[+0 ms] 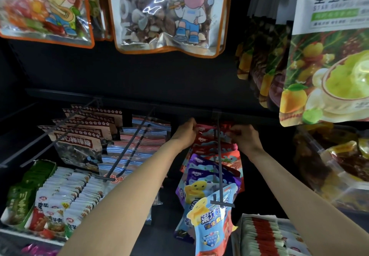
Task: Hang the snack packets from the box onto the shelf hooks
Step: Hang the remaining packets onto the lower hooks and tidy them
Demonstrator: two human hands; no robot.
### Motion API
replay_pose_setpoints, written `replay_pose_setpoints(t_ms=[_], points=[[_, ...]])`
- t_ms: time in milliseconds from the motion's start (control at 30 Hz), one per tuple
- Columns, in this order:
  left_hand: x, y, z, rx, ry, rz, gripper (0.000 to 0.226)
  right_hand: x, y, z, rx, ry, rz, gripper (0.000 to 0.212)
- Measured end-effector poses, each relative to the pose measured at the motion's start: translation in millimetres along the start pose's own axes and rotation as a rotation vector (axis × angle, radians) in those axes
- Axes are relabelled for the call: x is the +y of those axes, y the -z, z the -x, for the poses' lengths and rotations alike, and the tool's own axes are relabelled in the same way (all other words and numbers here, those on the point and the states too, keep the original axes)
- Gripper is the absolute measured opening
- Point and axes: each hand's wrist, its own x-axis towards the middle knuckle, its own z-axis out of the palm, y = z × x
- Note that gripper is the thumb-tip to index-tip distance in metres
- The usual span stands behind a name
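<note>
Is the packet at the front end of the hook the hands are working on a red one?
No, the front packet on that hook is light blue with a yellow cartoon figure; the red packets hang at the back.

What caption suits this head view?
Both hands, left hand and right hand, grip red snack packets far back on a dark metal shelf hook.
</note>
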Motion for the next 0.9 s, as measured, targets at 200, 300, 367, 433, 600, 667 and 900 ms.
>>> replay_pose_setpoints(t_ms=[200,300,367,433,600,667,900], points=[[1,1,5,0.075,0.002,0.049,0.029,-3,7,8,0.010,0.015,0.002,0.019],[4,4,16,0.227,-0.113,0.008,0.029,-9,16,18,0.045,0.087,0.016,0.019],[6,7,24,0.183,-0.175,0.004,0.029,-13,22,25,-0.023,0.092,0.042,0.015],[9,7,31,0.037,-0.182,-0.038,0.030,-16,27,32,-0.100,0.073,0.080,0.015],[13,2,37,-0.042,-0.134,-0.098,0.032,-23,31,44,-0.080,0.088,0.050,0.022],[12,-1,39,-0.026,-0.110,-0.070,0.032,-25,29,54,-0.087,0.078,0.045,0.028],[7,-11,37,0.027,-0.013,0.181,0.028,-27,14,81,-0.075,0.121,-0.071,0.034]])
